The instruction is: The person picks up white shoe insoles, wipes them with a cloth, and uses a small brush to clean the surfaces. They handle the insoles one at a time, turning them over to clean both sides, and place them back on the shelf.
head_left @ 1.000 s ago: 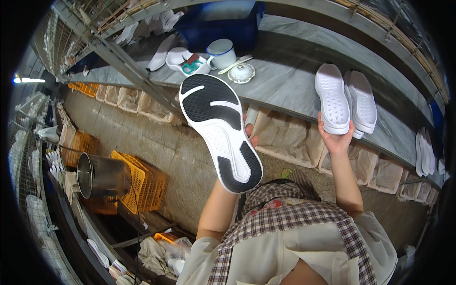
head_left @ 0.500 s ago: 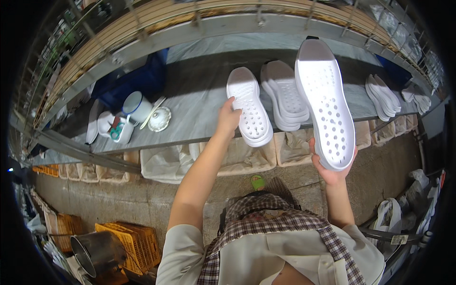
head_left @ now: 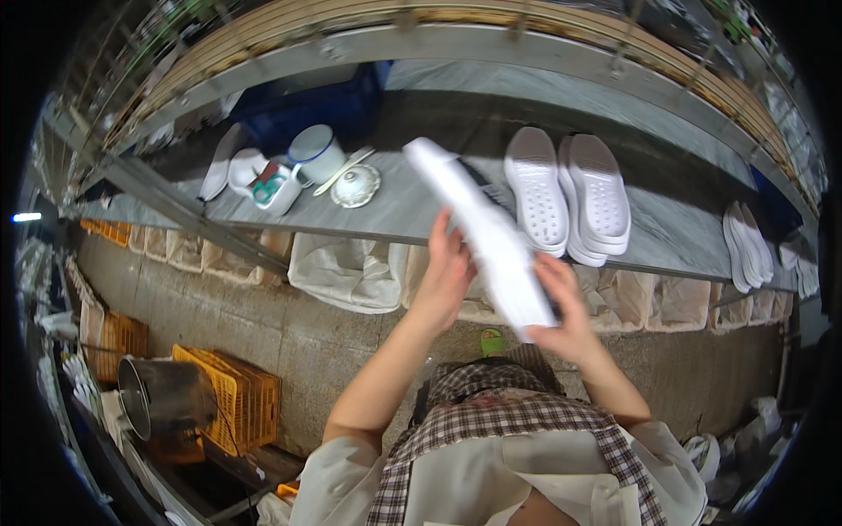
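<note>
A white shoe sole [head_left: 482, 237], blurred by motion, is held in front of me, tilted up on its side. My right hand [head_left: 566, 307] grips its near end, thumb and fingers on either side. On its left edge, near the middle, my left hand [head_left: 449, 276] is closed against it; part of that grip is blurred. Just beyond, at the bench edge, lies a white sole with a pitted inner face [head_left: 537, 188]. Right beside it are stacked white soles [head_left: 599, 193], toes pointing away.
The grey bench [head_left: 421, 206] carries a white mug [head_left: 317, 153], a white lid [head_left: 355, 186], a small tub with teal-handled scissors [head_left: 274, 191] and a blue crate [head_left: 303, 105]. More soles [head_left: 745, 245] lie right. Lined baskets [head_left: 346, 276] sit underneath. A metal rail [head_left: 421, 39] runs above.
My left hand has left the smaller sole on the bench and come to the large sole. My right hand has swung that sole leftward and turned it on its side. The view has shifted left.
</note>
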Demonstrator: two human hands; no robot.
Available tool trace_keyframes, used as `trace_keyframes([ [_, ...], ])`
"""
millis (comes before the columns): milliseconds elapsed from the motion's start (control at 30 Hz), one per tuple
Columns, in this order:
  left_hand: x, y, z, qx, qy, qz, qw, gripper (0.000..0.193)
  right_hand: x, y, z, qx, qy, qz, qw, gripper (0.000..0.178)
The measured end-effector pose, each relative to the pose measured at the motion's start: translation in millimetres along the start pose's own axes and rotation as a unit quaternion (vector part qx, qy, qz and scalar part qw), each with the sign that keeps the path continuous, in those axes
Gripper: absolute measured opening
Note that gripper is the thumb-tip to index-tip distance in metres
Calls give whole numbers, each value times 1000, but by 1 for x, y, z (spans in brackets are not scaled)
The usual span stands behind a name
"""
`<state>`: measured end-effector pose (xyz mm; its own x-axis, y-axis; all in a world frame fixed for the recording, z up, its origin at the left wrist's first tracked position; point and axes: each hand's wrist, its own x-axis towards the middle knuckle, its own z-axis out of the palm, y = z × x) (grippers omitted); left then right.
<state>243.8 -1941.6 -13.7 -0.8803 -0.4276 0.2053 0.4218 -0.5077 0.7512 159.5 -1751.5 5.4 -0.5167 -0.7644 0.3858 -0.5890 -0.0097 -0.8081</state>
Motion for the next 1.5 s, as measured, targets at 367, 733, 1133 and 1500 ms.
trace_keyframes([
  [367, -172, 84, -118, -144, 353, 249, 890, 59, 108, -54, 205, -23, -461, -258, 849, 73],
  [733, -245, 104, -120, -160, 377, 325, 852, 72, 315, 42, 335, -573, -231, -168, 768, 21],
  [1133, -223, 112, -134, -170, 284, 292, 897, 75, 359, 10, 167, -86, 45, -55, 994, 17],
  [1500, -221, 84, -128, -153, 326, 266, 894, 71, 396, 31, 221, 60, -178, 282, 941, 13],
])
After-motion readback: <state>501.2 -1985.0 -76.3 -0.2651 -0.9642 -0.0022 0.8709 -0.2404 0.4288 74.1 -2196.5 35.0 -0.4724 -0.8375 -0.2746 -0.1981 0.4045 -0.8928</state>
